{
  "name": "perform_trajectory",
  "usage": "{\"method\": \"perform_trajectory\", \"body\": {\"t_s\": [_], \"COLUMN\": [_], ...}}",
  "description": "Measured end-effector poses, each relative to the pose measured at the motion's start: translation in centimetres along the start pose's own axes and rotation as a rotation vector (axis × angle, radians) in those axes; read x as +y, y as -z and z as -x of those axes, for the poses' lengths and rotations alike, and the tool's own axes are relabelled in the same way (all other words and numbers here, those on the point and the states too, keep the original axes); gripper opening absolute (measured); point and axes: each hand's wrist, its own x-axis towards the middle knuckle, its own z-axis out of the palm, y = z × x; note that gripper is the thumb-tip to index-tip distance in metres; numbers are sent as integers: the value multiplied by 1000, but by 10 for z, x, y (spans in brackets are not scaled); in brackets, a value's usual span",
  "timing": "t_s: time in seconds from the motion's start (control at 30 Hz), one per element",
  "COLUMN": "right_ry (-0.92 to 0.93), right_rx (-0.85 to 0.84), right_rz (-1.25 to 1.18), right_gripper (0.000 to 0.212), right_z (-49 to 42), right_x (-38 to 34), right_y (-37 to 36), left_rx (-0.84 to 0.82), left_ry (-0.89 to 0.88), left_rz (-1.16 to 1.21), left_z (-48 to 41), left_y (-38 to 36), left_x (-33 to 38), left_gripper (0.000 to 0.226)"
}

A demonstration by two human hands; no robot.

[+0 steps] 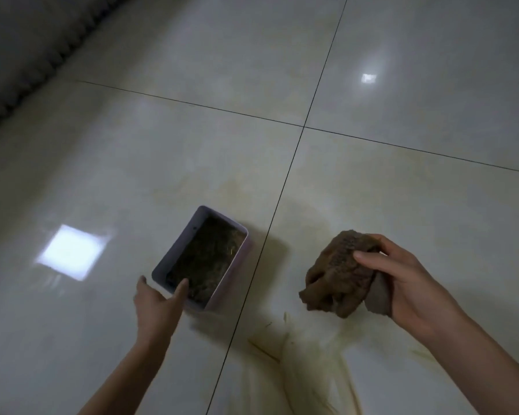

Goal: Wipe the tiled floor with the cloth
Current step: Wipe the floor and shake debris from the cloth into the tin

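Item, nearest: yellowish streaks [285, 348] on the tiled floor [102, 175], right of the near-to-far grout line [270, 226]; judged the patch still to be wiped.

Item: right hand [408, 283], fingers curled round the brown cloth [339, 274], which is bunched and held on the right tile just beyond the streaks; whether it touches the tile cannot be told; this hand is the nearer to the soiling, which lies toward the person.

Item: left hand [156, 304], well apart from the right, fingers straight and spread at the near corner of the tub [174, 250].

Item: tub, lavender, dark murky contents, left of the grout line, long axis near-to-far, leaning right.

Item, far: square light reflection [71, 251]; dark ribbed edge [27, 55], far left.
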Motion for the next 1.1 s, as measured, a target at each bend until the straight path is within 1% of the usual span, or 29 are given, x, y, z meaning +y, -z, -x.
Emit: {"method": "perform_trajectory", "body": {"t_s": [0.03, 0.07, 0.1, 0.23, 0.3, 0.33, 0.43, 0.5, 0.57, 0.6, 0.67, 0.7, 0.73, 0.77, 0.8, 0.83, 0.87, 0.9, 0.93, 0.97, 1.0, 1.03, 1.07, 1.1], "right_ry": [11, 20, 26, 96, 185, 247, 420, 461, 446, 439, 461, 474, 448, 377, 277, 208, 217, 285, 389, 475, 493, 422, 325, 245], "right_rx": [9, 15, 20, 67, 126, 159, 198, 231, 389, 498, 689, 750, 768, 739, 672, 599, 537, 496, 502, 551, 623, 672, 679, 645], "right_rz": [0, -4, -10, -45, -33, 2, 123, 171, 299, 395, 662, 833, 1011, 1163, 1269, 1337, 1386, 1428, 1468, 1512, 1568, 1626, 1681, 1728], "right_gripper": [32, 34, 36, 36, 33, 31, 36, 34, 19, 19, 29, 33, 37, 46, 53, 56, 53, 49, 46, 46, 52, 62, 72, 80], "right_z": [-4, -7, -10, -6, 4, 12, 39, 49, 45, 40, 26, 18, 8, -3, -14, -23, -32, -40, -49, -57, -64, -70, -74, -79], "right_x": [1, 1, 1, -4, -13, -18, -32, -38, -33, -28, -13, -3, 11, 27, 46, 60, 70, 75, 78, 80, 81, 83, 87, 96], "right_y": [2, 4, 5, 8, 15, 20, 36, 51, 71, 83, 107, 117, 126, 132, 135, 134, 131, 130, 132, 137, 140, 142, 142, 140], "left_rx": [55, 71, 47, -77, -173, -229, -389, -446, -455, -444, -391, -362, -346, -342, -341, -345, -352, -358, -364, -373, -387, -401, -412, -423], "left_ry": [-185, -351, -465, -716, -857, -889, -911, -930, -942, -940, -959, -978, -993, -1008, -1025, -1034, -1032, -1027, -1025, -1032, -1038, -1037, -1032, -1030], "left_rz": [-120, -181, -211, -299, -340, -364, -473, -627, -775, -813, -857, -883, -913, -932, -936, -929, -918, -909, -904, -907, -916, -924, -931, -938], "left_z": [7, 13, 19, 47, 58, 61, 57, 46, 33, 27, 18, 16, 15, 15, 15, 15, 13, 10, 7, 5, 4, 3, 2, 3], "left_y": [-2, -8, -16, -66, -92, -104, -141, -164, -181, -188, -199, -203, -206, -207, -209, -210, -212, -213, -214, -215, -214, -214, -213, -212], "left_x": [3, 8, 14, 47, 60, 65, 71, 74, 78, 78, 76, 73, 68, 61, 53, 47, 42, 40, 39, 39, 39, 39, 40, 41], "left_gripper": [85, 83, 81, 66, 64, 63, 60, 62, 62, 61, 62, 63, 65, 67, 69, 70, 70, 69, 69, 69, 69, 70, 70, 72]}}
